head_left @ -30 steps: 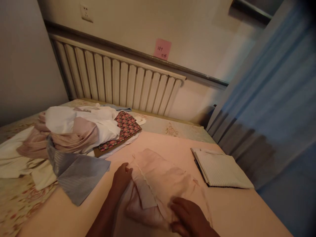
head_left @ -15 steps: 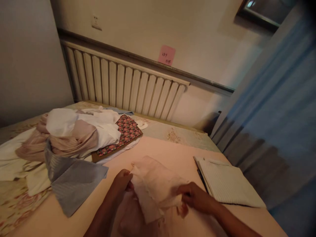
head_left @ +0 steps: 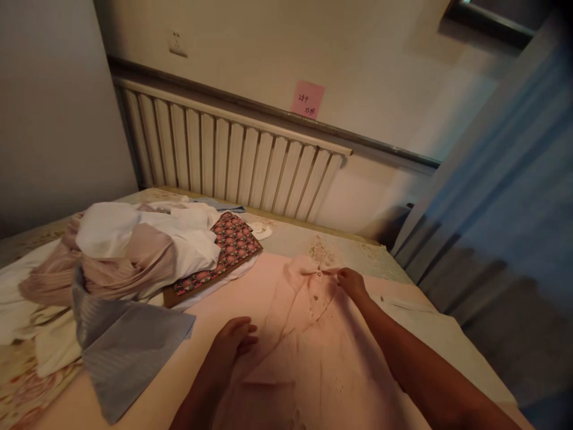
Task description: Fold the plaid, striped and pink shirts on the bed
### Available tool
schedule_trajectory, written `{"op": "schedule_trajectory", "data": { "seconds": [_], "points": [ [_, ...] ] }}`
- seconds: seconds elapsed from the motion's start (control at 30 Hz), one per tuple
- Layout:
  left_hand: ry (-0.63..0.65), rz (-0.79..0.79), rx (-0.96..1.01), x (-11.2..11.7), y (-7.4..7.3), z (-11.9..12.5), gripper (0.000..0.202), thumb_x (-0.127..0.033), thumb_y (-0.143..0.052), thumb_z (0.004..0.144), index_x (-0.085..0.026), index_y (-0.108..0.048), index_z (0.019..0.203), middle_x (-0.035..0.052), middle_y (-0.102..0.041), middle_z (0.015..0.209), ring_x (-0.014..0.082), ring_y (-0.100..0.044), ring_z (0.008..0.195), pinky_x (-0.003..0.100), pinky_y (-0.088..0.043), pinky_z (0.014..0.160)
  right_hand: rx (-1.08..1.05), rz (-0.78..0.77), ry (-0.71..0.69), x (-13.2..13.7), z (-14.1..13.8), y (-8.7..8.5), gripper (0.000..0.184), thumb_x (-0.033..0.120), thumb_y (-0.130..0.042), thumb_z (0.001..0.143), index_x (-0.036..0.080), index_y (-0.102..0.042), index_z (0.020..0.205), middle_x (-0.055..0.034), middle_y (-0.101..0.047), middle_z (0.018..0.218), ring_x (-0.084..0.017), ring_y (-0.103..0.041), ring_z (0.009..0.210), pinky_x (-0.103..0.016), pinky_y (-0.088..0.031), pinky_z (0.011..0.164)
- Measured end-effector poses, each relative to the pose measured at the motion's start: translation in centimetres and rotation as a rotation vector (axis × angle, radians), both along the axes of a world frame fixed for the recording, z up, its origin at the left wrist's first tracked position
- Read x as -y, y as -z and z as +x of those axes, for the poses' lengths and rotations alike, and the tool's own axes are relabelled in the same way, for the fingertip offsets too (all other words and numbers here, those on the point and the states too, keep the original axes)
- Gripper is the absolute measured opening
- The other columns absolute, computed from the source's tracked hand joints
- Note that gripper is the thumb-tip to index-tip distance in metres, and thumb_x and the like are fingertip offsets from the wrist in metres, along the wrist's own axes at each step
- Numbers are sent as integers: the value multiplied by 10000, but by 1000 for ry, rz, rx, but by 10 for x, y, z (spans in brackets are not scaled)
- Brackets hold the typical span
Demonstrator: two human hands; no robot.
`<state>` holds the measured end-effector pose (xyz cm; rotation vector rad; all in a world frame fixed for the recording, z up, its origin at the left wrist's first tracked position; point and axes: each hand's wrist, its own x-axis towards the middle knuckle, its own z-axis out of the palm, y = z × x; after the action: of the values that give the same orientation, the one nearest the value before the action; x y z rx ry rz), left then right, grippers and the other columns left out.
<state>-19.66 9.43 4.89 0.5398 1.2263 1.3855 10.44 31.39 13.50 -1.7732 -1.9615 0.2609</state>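
A smooth pink sheet (head_left: 224, 298) is spread beside one rumpled heap of soft white and dusty-pink fabric (head_left: 134, 239); on it, between the two hands, lies one thin, creased pale pink shirt (head_left: 308, 358), with one striped, sharp-cornered grey-blue cloth (head_left: 134, 340) farther left. The right hand (head_left: 351, 283) pinches the shirt's far end near two small round buttons (head_left: 316, 297), while the left hand (head_left: 233, 340) is empty, fingers loosely parted. Half a second ago, both hands gripped the shirt, then bunched up.
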Motion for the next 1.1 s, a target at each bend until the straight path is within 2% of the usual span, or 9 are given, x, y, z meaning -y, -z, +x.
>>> {"op": "schedule_trajectory", "data": {
  "seconds": [0.13,0.3,0.43,0.6,0.73,0.87,1.0,1.1],
  "points": [
    [0,-39,-54,-3,7,1,494,-477,-710,614,-150,-572,957,78,-677,888,158,-651,681,293,-499,644,45,16,-74,-6,-34,18,264,194,-433,801,164,-688,860,-31,-703,785,-139,-630,746,-204,-410,659],
    [10,-82,-64,-7,10,2,488,-476,-719,548,-164,-562,890,50,-654,810,146,-622,630,296,-485,608,131,45,-240,-11,-90,21,304,199,-401,857,175,-683,970,-42,-716,915,-139,-627,836,-205,-407,716],
    [-33,-72,-12,-8,10,9,445,-453,-719,534,-182,-535,835,-9,-595,685,108,-554,542,235,-388,499,236,39,-382,-10,-135,24,298,179,-427,876,190,-664,1057,-58,-695,1072,-152,-602,976,-217,-403,820],
    [-30,-58,28,-8,15,14,388,-394,-717,558,-184,-533,827,-26,-575,660,86,-521,520,210,-345,470,401,-25,-491,-16,-177,38,325,135,-461,872,193,-614,1153,-93,-643,1168,-171,-588,1060,-259,-400,892],
    [-28,-43,29,-7,25,11,342,-382,-700,600,-180,-549,831,-10,-578,682,93,-533,540,213,-342,471,501,-74,-485,-27,-190,51,267,111,-426,883,126,-627,1058,-160,-639,1092,-216,-630,984,-329,-435,848],
    [5,-86,-61,-5,25,10,325,-397,-661,639,-185,-564,865,4,-597,735,106,-557,574,227,-376,504,506,-69,-450,-39,-195,55,268,113,-387,905,100,-614,1048,-185,-624,1089,-231,-631,992,-339,-444,844],
    [53,-114,-182,-3,18,10,319,-415,-629,662,-191,-561,878,5,-602,730,116,-556,581,229,-386,499,431,-18,-437,-44,-204,55,346,69,-333,897,80,-562,1155,-212,-585,1175,-229,-612,1025,-340,-449,863],
    [85,-99,-271,-3,18,9,292,-418,-585,694,-190,-559,875,-8,-582,670,129,-557,577,241,-414,513,356,28,-502,-35,-207,58,428,59,-339,891,123,-499,1282,-165,-545,1301,-190,-556,1138,-303,-412,960]
  ]
}}
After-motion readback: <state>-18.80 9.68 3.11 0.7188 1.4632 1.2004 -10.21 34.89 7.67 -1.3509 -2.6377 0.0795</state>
